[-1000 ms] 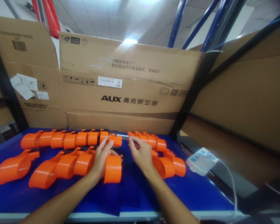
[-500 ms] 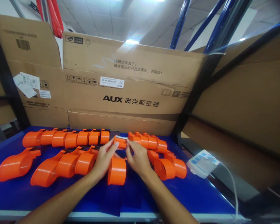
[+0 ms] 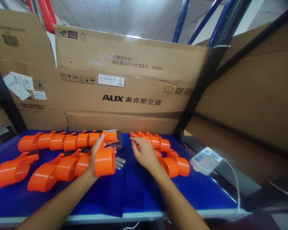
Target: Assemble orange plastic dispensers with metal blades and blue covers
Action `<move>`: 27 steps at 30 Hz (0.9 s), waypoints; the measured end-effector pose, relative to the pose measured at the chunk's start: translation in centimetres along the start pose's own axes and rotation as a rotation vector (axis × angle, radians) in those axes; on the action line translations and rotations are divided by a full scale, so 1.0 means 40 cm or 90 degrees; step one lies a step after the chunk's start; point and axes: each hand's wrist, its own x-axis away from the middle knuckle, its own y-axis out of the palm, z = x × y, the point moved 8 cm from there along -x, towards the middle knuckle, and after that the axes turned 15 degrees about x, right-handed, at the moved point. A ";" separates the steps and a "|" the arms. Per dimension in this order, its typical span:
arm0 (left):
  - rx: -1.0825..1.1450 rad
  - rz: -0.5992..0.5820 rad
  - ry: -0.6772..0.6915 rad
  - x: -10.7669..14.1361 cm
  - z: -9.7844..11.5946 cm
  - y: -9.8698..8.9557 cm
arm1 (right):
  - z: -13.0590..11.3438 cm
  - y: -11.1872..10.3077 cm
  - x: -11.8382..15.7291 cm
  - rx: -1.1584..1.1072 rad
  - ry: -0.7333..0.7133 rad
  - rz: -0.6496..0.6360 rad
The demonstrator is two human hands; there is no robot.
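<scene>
My left hand point(image 3: 97, 153) is closed around an orange tape dispenser point(image 3: 105, 163) with a round hoop. A metal strip point(image 3: 110, 130) shows along the top of its upper end. Separate from it, my right hand point(image 3: 145, 152) hovers to the right with its fingers loosely bent and apart, and I see nothing held in them. Behind that hand are several similar orange dispensers point(image 3: 164, 144), partly covered by it. Several small metal strips point(image 3: 120, 163) lie on the blue tabletop point(image 3: 139, 191) between my hands.
Two rows of orange dispensers with dark parts on top point(image 3: 56, 142) fill the left side. A dark phone-like slab point(image 3: 119, 140) lies at the back. On the right edge sits a clear plastic box point(image 3: 206, 161) beside a white cable point(image 3: 236, 183). Cardboard point(image 3: 132, 86) walls the back.
My hands have moved apart. The left carries the tape dispenser leftward, and the right has let go of its upper end. Metal strips on the table have come into sight.
</scene>
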 end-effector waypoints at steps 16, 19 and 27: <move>-0.036 0.018 0.019 0.002 -0.016 -0.007 | 0.046 0.040 0.070 0.074 -0.146 -0.298; -0.019 0.003 0.029 0.004 -0.018 -0.001 | 0.037 0.038 0.068 0.062 -0.156 -0.277; -0.035 0.000 0.072 0.005 -0.013 0.016 | -0.005 -0.015 0.019 -0.014 -0.134 -0.213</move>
